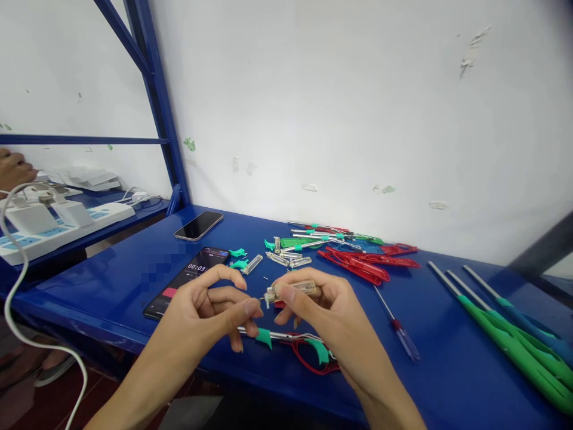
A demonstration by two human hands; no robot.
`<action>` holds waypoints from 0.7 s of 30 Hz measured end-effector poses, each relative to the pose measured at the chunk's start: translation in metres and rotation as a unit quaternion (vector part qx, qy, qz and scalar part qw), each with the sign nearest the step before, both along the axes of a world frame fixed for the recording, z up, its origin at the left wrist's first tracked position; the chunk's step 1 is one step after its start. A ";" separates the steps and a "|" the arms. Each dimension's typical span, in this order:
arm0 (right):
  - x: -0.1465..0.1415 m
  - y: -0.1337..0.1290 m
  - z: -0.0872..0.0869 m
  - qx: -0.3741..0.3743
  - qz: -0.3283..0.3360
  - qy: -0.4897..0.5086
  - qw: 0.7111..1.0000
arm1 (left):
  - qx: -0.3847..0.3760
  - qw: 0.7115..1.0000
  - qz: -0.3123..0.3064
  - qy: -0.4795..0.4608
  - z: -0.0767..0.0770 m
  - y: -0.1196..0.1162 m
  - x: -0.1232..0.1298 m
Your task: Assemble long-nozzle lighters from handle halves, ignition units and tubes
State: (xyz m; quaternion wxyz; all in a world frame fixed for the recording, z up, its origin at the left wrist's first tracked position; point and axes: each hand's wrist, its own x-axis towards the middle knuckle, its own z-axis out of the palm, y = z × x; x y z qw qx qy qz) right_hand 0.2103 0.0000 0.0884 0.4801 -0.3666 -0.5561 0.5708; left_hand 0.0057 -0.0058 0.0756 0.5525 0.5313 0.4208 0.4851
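A small clear plastic lighter body (305, 288) lies sideways between the thumb and fingers of my right hand (320, 304), its metal-fitted end pointing left. My left hand (215, 307) is just left of that end, thumb and fingers drawn together near a thin pin; whether they hold anything is too small to tell. Below both hands a metal tube with teal parts (264, 337) and a red frame (308, 358) with thin wires rests near the table edge. More clear lighter bodies (277, 258) and teal trigger pieces (239, 264) lie behind my hands.
Red shells (353, 266) are piled near the wall. A screwdriver (405, 340) and green-handled lighters (514, 340) lie right on the blue table (111, 269). Two phones (199, 226) are left. Farther left are a power strip (67, 230) and another person's hand (15, 170).
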 end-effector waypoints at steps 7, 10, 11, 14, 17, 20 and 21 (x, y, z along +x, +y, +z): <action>0.003 0.002 0.000 0.024 -0.016 -0.001 1.000 | 0.022 0.997 0.045 0.064 -0.003 0.001 -0.003; 0.004 0.002 0.000 0.023 -0.004 -0.010 1.000 | 0.033 0.995 0.059 0.079 -0.003 0.000 -0.004; 0.004 0.002 0.000 0.020 0.000 -0.008 1.000 | 0.035 0.994 0.062 0.081 -0.003 0.000 -0.003; 0.001 0.002 0.000 0.000 0.012 0.004 1.000 | 0.048 0.994 0.063 0.073 0.000 -0.001 -0.002; -0.001 0.001 0.000 -0.013 0.022 0.009 1.000 | 0.062 0.992 0.070 0.080 0.001 -0.002 -0.002; -0.003 -0.001 0.001 -0.012 0.024 -0.002 1.000 | 0.056 0.989 0.092 0.104 -0.001 -0.002 -0.003; -0.003 -0.001 0.002 -0.010 0.024 -0.007 1.000 | 0.052 0.987 0.102 0.109 -0.002 -0.003 -0.003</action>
